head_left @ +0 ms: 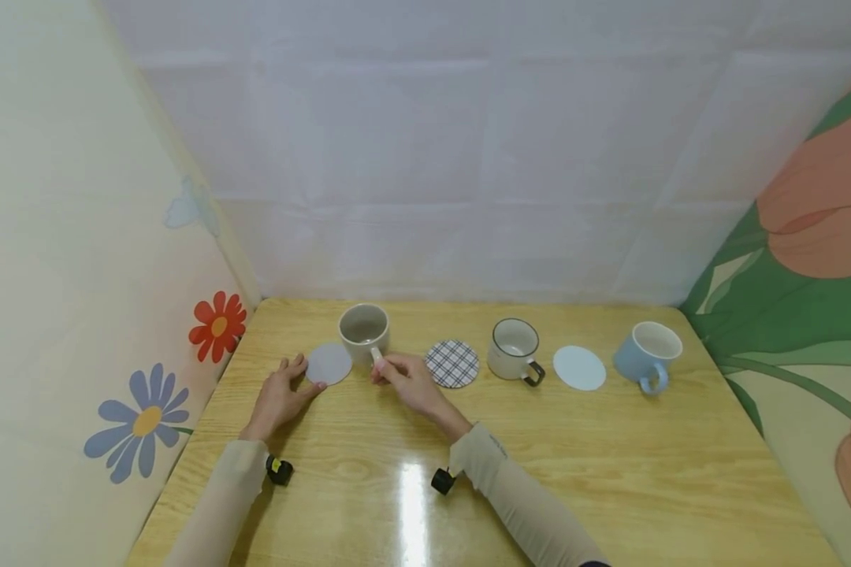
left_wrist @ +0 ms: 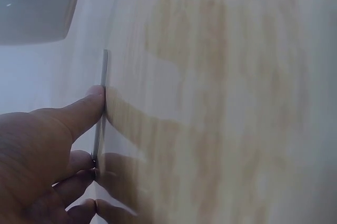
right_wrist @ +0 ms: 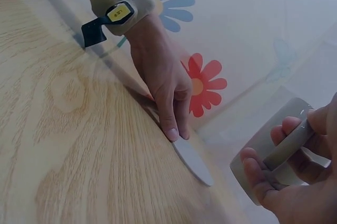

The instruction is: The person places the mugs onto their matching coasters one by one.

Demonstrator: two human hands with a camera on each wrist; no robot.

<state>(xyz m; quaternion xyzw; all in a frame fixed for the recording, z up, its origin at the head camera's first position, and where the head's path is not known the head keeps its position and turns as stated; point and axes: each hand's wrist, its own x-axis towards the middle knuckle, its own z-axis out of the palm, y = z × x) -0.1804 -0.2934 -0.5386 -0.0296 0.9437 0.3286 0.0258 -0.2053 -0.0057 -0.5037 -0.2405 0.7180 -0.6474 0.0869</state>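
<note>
My right hand (head_left: pixel 413 383) grips the handle of a grey mug (head_left: pixel 364 324), fingers curled through it in the right wrist view. The mug hangs just beside and behind a round light-grey coaster (head_left: pixel 329 364); a gap shows between mug and coaster in the right wrist view. My left hand (head_left: pixel 278 398) holds that coaster by its edge, thumb at the near side and fingers at the left. In the left wrist view the coaster (left_wrist: pixel 100 124) appears edge-on between thumb and fingers. The mug (left_wrist: pixel 37 8) overhangs at upper left there.
On the wooden table (head_left: pixel 369 441), a plaid coaster (head_left: pixel 451 364) lies right of my right hand. Further right are a cream mug with black handle (head_left: pixel 512 350), a pale round coaster (head_left: pixel 579 368) and a light-blue mug (head_left: pixel 645 354). Cloth walls (head_left: pixel 397 157) border the table.
</note>
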